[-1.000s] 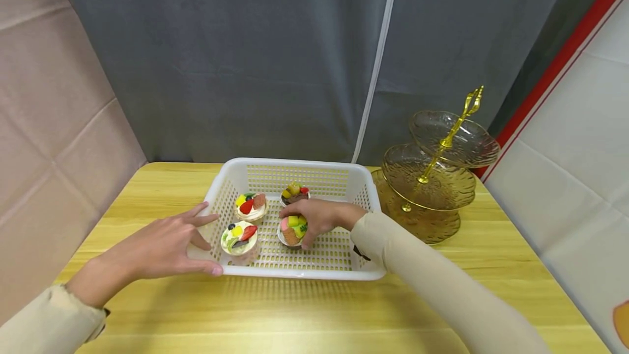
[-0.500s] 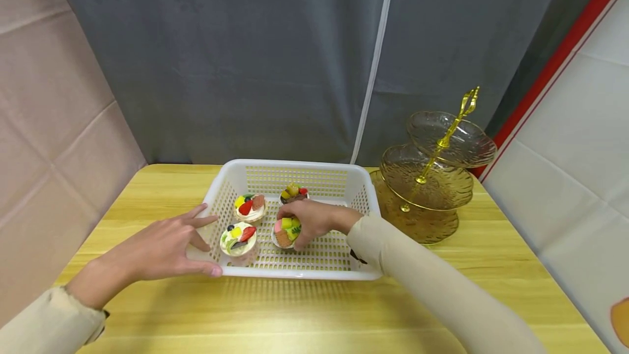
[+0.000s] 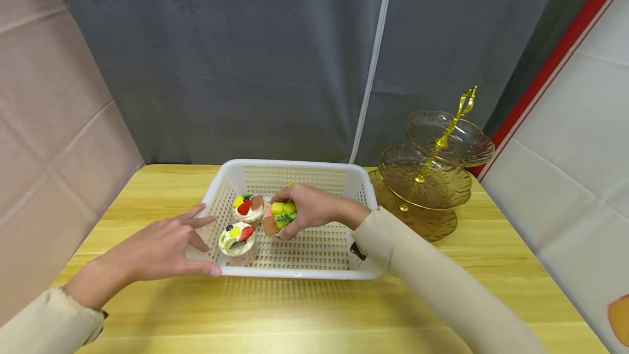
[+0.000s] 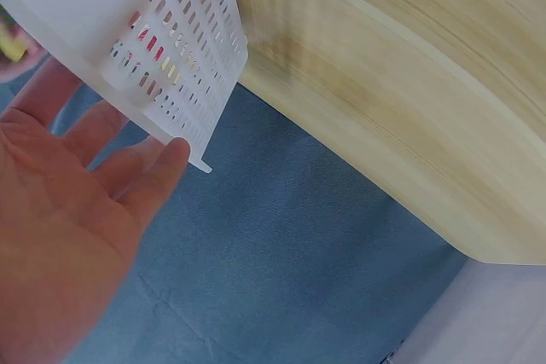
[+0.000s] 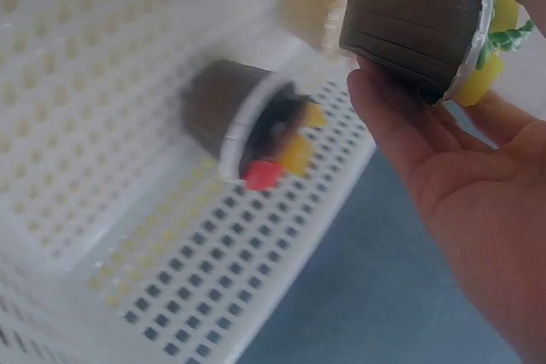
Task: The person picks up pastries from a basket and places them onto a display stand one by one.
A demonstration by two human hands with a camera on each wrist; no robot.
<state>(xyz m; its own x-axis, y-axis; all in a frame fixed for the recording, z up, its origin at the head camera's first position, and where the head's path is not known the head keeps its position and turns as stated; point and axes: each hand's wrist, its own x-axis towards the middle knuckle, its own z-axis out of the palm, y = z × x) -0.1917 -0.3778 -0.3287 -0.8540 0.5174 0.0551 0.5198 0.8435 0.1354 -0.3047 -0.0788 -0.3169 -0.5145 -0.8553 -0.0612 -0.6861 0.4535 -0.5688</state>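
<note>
My right hand (image 3: 314, 209) holds a fruit-topped cupcake (image 3: 281, 216) between thumb and fingers over the white plastic basket (image 3: 300, 273). In the right wrist view this cupcake (image 5: 418, 23) has a dark brown cup with a silvery rim. Beyond it, another dark-cupped cupcake (image 5: 235, 117) stands in the basket; the right hand mostly hides it in the head view. Two cream-topped cupcakes with fruit, one farther back (image 3: 249, 209) and one nearer (image 3: 238, 242), are at the basket's left. My left hand (image 3: 157, 247) rests with spread fingers along the left rim, thumb at the front corner.
Right of the basket stands a three-tier amber glass stand (image 3: 425, 179) with a gold stem and handle. The wooden table (image 3: 314, 316) carries both. A grey curtain (image 3: 221, 70) hangs behind, and pale cloth walls flank the sides.
The right hand has drawn the cupcake leftward and then lifted it, covering the dark-cupped one behind. The left hand has stayed at the basket's rim.
</note>
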